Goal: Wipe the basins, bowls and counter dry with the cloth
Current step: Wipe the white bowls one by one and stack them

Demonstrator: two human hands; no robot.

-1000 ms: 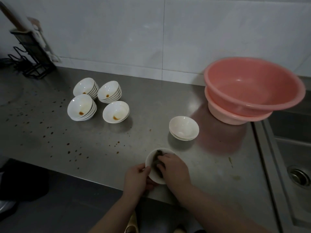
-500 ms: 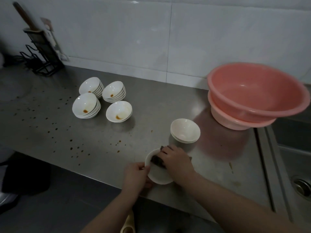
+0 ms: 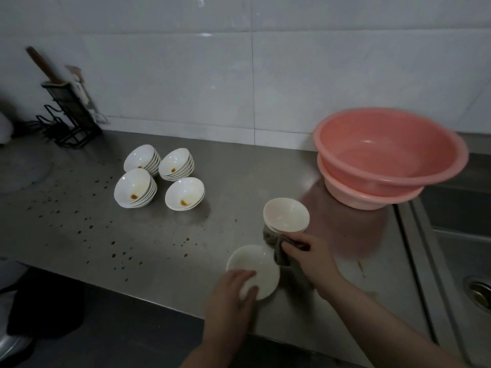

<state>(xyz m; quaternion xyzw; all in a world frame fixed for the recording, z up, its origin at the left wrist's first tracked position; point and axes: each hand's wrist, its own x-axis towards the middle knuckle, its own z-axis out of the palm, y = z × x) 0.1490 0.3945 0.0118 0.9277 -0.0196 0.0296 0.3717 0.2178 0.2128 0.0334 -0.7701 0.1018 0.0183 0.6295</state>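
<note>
At the steel counter's (image 3: 239,166) front edge, a left hand (image 3: 231,301) grips a white bowl (image 3: 255,269), thumb inside the rim. The right hand (image 3: 310,258) clutches a dark cloth (image 3: 276,248) at the bowl's 2 o'clock. Stacked bowls (image 3: 286,215) sit just beyond; two nested pink basins (image 3: 388,155) stand at 2 o'clock, four soiled stacks (image 3: 159,176) at 10.

Brushed steel counter (image 3: 239,168), glossy bowls (image 3: 252,269).
</note>
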